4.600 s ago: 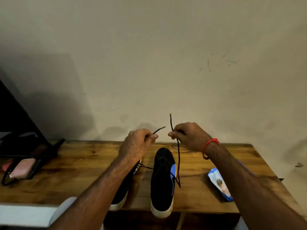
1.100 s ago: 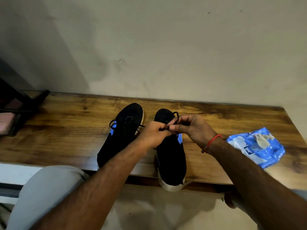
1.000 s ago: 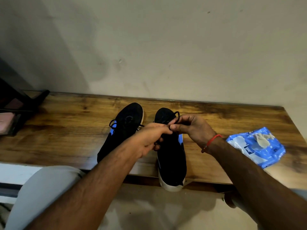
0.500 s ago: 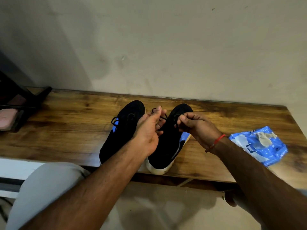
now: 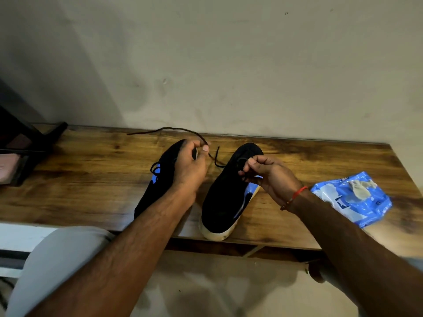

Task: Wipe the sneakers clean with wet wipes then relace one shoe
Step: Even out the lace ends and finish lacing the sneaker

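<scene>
Left hand (image 5: pixel 190 165) pinches the lace (image 5: pixel 183 130) and draws it sideways for slack; right hand (image 5: pixel 265 172) pinches lace at the shoe (image 5: pixel 231 191), steadying the eyelets.

Two black sneakers on a wooden table (image 5: pixel 91 184); left hand (image 5: pixel 190 168) pinches a lace (image 5: pixel 183 130) arcing over the left sneaker (image 5: pixel 158 191); right hand (image 5: pixel 270 177) pinches lace at the right sneaker (image 5: pixel 224 202); blue wipes pack (image 5: pixel 352 197) lies right

The print on the blue wipes pack (image 5: pixel 357 202) is too blurred to read.
</scene>
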Demonstrator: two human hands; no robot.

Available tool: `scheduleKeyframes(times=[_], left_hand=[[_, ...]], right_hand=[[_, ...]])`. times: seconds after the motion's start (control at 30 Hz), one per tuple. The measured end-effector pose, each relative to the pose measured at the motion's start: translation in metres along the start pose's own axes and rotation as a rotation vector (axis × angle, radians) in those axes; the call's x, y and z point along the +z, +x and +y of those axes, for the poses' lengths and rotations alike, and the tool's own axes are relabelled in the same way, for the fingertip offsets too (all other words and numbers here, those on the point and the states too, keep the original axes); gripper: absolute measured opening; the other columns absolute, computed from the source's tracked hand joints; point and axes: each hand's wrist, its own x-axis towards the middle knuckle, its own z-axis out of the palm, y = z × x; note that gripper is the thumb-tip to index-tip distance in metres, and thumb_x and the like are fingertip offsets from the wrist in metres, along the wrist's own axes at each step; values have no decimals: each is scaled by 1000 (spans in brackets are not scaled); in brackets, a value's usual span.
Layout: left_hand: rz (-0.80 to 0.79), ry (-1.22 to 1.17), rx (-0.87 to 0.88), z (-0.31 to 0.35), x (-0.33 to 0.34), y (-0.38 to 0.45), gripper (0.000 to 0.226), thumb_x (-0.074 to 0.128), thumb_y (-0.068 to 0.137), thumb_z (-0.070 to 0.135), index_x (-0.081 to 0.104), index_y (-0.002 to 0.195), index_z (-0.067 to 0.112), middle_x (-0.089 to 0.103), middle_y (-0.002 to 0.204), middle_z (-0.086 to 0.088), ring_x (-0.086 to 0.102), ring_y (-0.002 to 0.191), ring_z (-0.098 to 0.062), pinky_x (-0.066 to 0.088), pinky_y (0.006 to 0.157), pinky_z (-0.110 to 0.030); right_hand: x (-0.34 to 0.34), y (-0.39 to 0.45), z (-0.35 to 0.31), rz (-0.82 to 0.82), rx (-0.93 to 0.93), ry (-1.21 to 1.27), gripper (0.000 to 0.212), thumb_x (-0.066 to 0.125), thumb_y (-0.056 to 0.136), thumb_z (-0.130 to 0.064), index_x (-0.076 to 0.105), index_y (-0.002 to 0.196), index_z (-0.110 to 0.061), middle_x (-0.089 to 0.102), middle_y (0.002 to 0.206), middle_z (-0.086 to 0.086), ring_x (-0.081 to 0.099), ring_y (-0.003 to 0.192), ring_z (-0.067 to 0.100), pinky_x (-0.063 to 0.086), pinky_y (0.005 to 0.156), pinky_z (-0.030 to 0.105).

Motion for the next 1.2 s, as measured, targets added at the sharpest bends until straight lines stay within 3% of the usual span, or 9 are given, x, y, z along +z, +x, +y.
scheduleKeyframes(times=[0.13, 0.23, 0.37, 0.53, 0.67, 0.8, 0.93, 1.07, 1.2], left_hand=[[-305, -34, -390, -8, 14, -13, 30, 59, 100, 41, 66, 119, 19, 71, 114, -3, 67, 96, -13, 53, 69, -27], [-198, -170, -391, -25, 24, -7, 27, 65, 99, 27, 67, 124, 15, 74, 111, -5, 71, 99, -18, 59, 77, -28], [-121, -218, -294, -22, 26, -5, 20, 56, 104, 19, 71, 115, 12, 76, 97, -2, 71, 85, -10, 57, 63, -18], [55, -678, -336, -9, 11, 10, 18, 43, 109, 19, 59, 109, 13, 56, 69, -1, 67, 65, -16, 62, 79, -48], [161, -658, -340, -16, -3, 25, 21, 41, 110, 17, 60, 100, 14, 42, 63, 1, 43, 43, -6, 60, 59, -37], [253, -545, -346, -22, -7, 28, 26, 41, 110, 19, 61, 93, 18, 44, 63, 1, 35, 36, -5, 37, 39, -23], [222, -512, -376, -16, -12, 26, 24, 42, 109, 17, 62, 95, 18, 49, 66, 1, 37, 43, -7, 36, 44, -26], [37, -406, -351, -11, -13, 18, 18, 49, 107, 13, 67, 104, 10, 63, 73, -2, 55, 58, -12, 52, 53, -31], [-74, -95, -106, -7, -7, 8, 17, 63, 100, 25, 78, 106, 21, 68, 89, 16, 58, 82, 3, 45, 70, -20]], right_hand=[[2, -4, 2, -34, -39, -16, 26, 48, 101, -7, 66, 83, -3, 64, 84, 11, 57, 91, 28, 49, 89, 35], [4, -7, 1, -53, -70, -31, 23, 48, 101, -8, 67, 89, -1, 65, 88, 11, 60, 91, 24, 49, 92, 35], [4, -6, 3, -43, -76, -27, 26, 47, 102, -8, 67, 86, -3, 64, 90, 12, 60, 91, 23, 49, 91, 36], [0, -7, 11, 75, 13, 124, 33, 42, 104, -8, 58, 76, -3, 65, 94, 16, 62, 99, 31, 52, 91, 40], [-3, -9, 19, 186, 108, 272, 34, 38, 105, -8, 52, 74, -2, 60, 86, 15, 66, 95, 35, 57, 90, 44], [4, -16, 16, 239, 184, 378, 39, 30, 105, -4, 46, 70, -4, 55, 73, 14, 66, 85, 35, 58, 79, 44], [5, -19, 16, 208, 222, 401, 38, 29, 103, -2, 48, 71, -4, 59, 78, 20, 68, 88, 37, 54, 91, 49], [-5, -14, 13, 172, 159, 329, 26, 40, 102, -7, 59, 86, -1, 67, 90, 19, 69, 90, 33, 56, 87, 44], [1, -8, 20, 195, 101, -18, 16, 55, 100, -12, 70, 102, -5, 69, 78, 7, 66, 80, 23, 56, 76, 35]])
